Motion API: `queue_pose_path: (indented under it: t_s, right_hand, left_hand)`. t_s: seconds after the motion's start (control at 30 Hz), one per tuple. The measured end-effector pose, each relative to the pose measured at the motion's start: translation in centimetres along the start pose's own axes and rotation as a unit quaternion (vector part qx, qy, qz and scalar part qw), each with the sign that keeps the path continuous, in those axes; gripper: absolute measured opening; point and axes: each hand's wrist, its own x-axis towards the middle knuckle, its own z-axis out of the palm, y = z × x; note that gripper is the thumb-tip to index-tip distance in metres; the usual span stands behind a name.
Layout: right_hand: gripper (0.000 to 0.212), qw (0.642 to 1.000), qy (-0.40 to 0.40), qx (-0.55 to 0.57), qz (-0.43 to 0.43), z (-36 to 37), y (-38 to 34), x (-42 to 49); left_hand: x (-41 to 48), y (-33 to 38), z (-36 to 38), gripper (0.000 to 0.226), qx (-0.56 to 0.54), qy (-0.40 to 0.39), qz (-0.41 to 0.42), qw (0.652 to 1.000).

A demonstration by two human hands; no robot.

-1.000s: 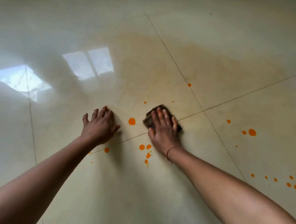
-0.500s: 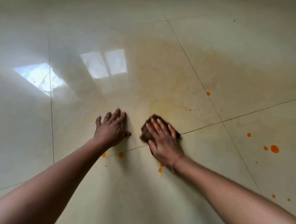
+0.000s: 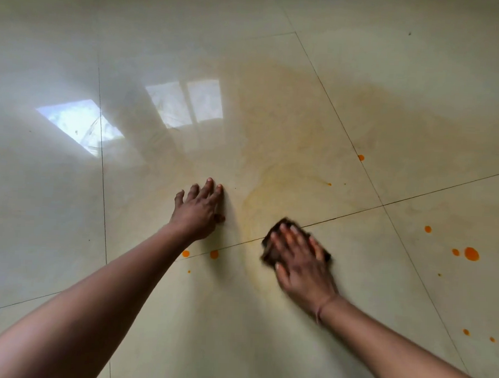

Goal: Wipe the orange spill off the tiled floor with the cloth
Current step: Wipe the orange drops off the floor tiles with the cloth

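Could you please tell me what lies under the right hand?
A dark cloth lies under the right hand, its edges showing around it. The tiled floor beneath the cloth is covered, so its state there cannot be seen.

Two hands (image 3: 197,215) (image 3: 304,274); one cloth (image 3: 269,255); dozen-odd orange drops (image 3: 471,253)

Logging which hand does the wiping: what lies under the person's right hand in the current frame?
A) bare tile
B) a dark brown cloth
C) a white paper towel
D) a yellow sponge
B: the right hand presses with straight, spread fingers on the dark brown cloth, whose edges show around the fingers, while the left hand rests flat on the bare tiled floor.
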Motion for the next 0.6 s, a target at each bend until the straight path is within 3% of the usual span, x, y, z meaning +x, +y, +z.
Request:
queue_pose_path:
  t_s: [0.07, 0.1, 0.23, 0.3, 0.5, 0.6]
  right_hand:
    - [0.066, 0.994, 0.022, 0.020, 0.109, -0.4, -1.5, 3.9]
    - [0.067, 0.992, 0.023, 0.023, 0.121, -0.2, -2.9, 4.2]
    - [0.070, 1.000, 0.017, -0.001, -0.025, 2.5, -5.1, -4.4]
    - [0.070, 0.999, 0.005, -0.001, -0.047, 2.2, -3.2, -5.6]
    - [0.066, 0.992, 0.039, 0.017, 0.123, 0.0, -3.3, 7.5]
    - [0.068, 0.999, 0.038, 0.004, 0.017, 1.9, -5.4, 1.7]
  left_hand:
    - [0.1, -0.1, 0.2, 0.076, -0.003, 0.000, 0.001, 1.000]
    - [0.2, -0.1, 0.4, 0.076, -0.007, 0.002, 0.001, 1.000]
    - [-0.2, 0.1, 0.2, 0.088, -0.022, -0.008, 0.002, 1.000]
    - [-0.3, 0.3, -0.3, 0.098, -0.024, -0.019, 0.003, 1.000]
    - [0.3, 0.4, 0.0, 0.112, -0.028, 0.020, -0.012, 0.999]
    - [1.0, 0.4, -1.5, 0.139, -0.022, 0.018, -0.050, 0.998]
